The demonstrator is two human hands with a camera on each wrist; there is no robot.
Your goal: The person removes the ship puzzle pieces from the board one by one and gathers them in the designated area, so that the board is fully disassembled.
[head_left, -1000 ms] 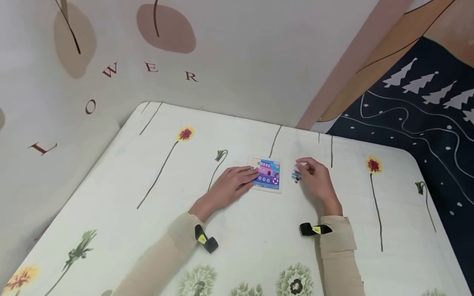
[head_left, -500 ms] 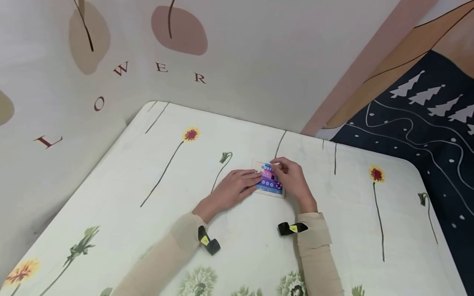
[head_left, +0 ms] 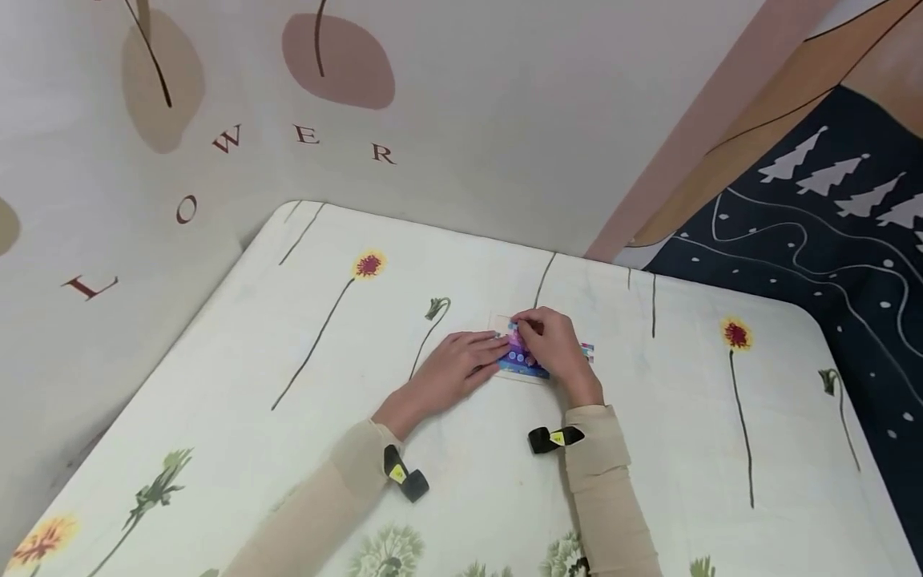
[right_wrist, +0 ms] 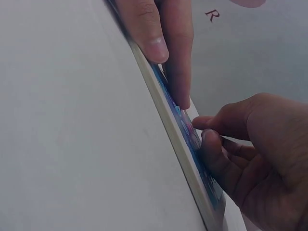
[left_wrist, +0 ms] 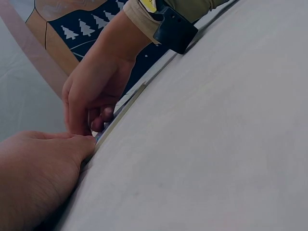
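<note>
A small square picture puzzle (head_left: 515, 361) with a purple and pink ship on blue lies on the flowered cloth. My left hand (head_left: 461, 361) rests on its left side, fingers stretched over the edge and pressing it. My right hand (head_left: 558, 340) is over the upper part of the picture, thumb and index finger pinched together low on its surface. The small puzzle piece between those fingertips is almost wholly hidden. In the right wrist view the board's pale edge (right_wrist: 166, 120) shows, with the right thumb and index close above the picture.
Loose, brightly coloured pieces (head_left: 587, 351) lie on the cloth just right of my right wrist. The table (head_left: 433, 240) carries a white cloth printed with flowers. A pale lettered wall (head_left: 469, 120) stands behind it, and a dark panel with white trees (head_left: 815, 208) at the right.
My right hand has moved left from the loose pieces onto the puzzle, then a little further left across the picture. My left hand stays on the board's left side.
</note>
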